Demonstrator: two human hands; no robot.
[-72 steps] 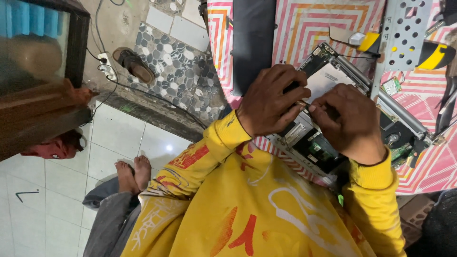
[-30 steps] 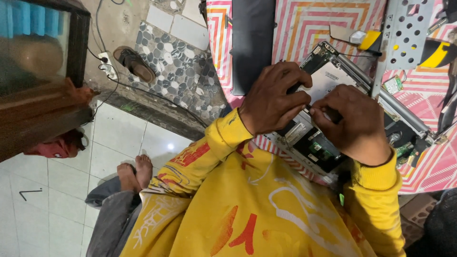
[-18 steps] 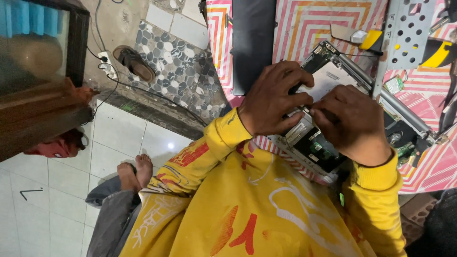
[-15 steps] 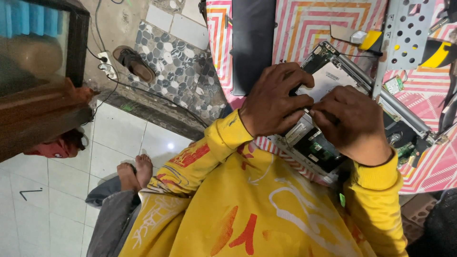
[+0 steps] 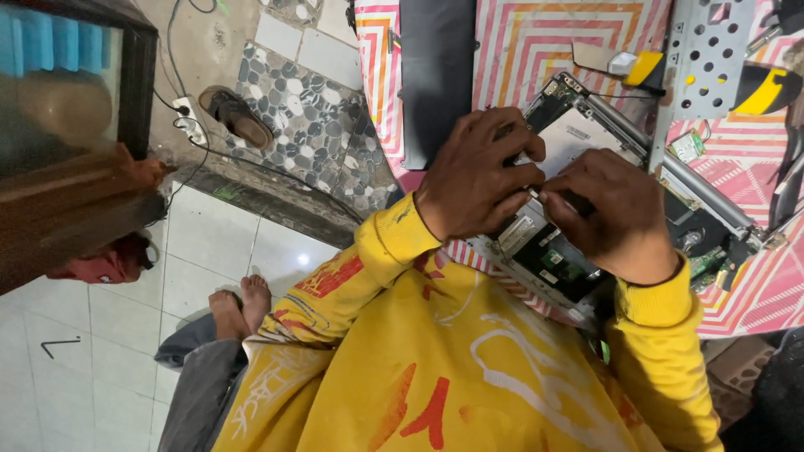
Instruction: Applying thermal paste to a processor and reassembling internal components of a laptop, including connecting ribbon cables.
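The opened laptop chassis [image 5: 624, 201] is lying on the pink striped mat [image 5: 536, 42], just in front of the person's chest, with its green circuit board [image 5: 563, 264] and metal parts exposed. Both hands are working close together over its middle. The left hand [image 5: 477, 180] is resting on the chassis with curled fingers, pressing down on a pale flat part. The right hand [image 5: 607, 213] is meeting it from the other side, and its fingertips are pressed together around something thin and small at the point where the two hands touch. What this small thing is, a screw, a connector or a tool tip, cannot be told, because the fingers are covering it.

Beside the chassis a dark flat panel [image 5: 437, 75] is lying on the mat, and further away a grey perforated metal plate [image 5: 708, 54] and a yellow and black tool [image 5: 762, 88].

The risk here is probably with the small piece: if the pinch is slipping, it could fall into the open chassis or onto the tiled floor [image 5: 209, 251]. Too much pressure from the left hand could also bend the thin part or scratch the board.
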